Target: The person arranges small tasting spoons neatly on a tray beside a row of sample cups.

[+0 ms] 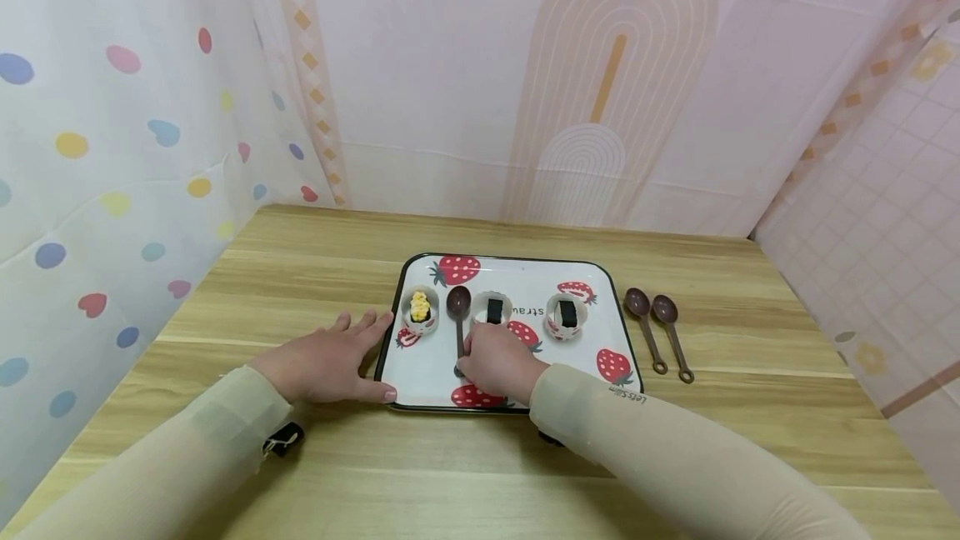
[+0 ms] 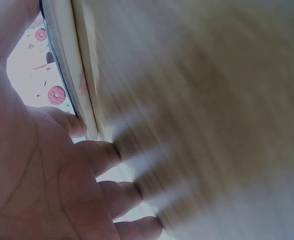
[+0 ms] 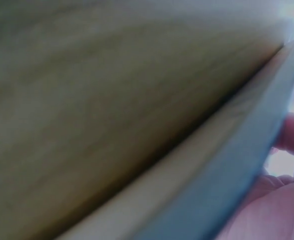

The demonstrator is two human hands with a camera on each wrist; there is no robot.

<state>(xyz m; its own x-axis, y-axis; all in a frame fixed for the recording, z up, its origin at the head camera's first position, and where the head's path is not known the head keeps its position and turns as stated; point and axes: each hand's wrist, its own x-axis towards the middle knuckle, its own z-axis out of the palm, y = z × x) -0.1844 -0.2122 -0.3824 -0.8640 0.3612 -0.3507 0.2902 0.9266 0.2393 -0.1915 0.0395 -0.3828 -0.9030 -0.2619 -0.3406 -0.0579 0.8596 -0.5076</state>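
Observation:
A white tray (image 1: 540, 282) with a black rim and printed strawberries lies on the table. My left hand (image 1: 330, 359) rests at its left edge with fingers spread, thumb against the near left corner; in the left wrist view this hand (image 2: 41, 170) shows its palm and fingertips beside the tray's side. Over the tray, my right hand (image 1: 498, 361) pinches the handle end of a brown spoon (image 1: 459, 302), its bowl pointing away. In the right wrist view only part of the right hand (image 3: 272, 210) appears beyond the tray's rim.
Three small patterned cups sit on the tray: a left cup (image 1: 431, 327) with a yellow-topped piece, a middle cup (image 1: 480, 304) and a right cup (image 1: 553, 325) each with a black-wrapped piece. Two brown spoons, one (image 1: 647, 332) beside another (image 1: 672, 332), lie right of the tray. Curtains surround the table.

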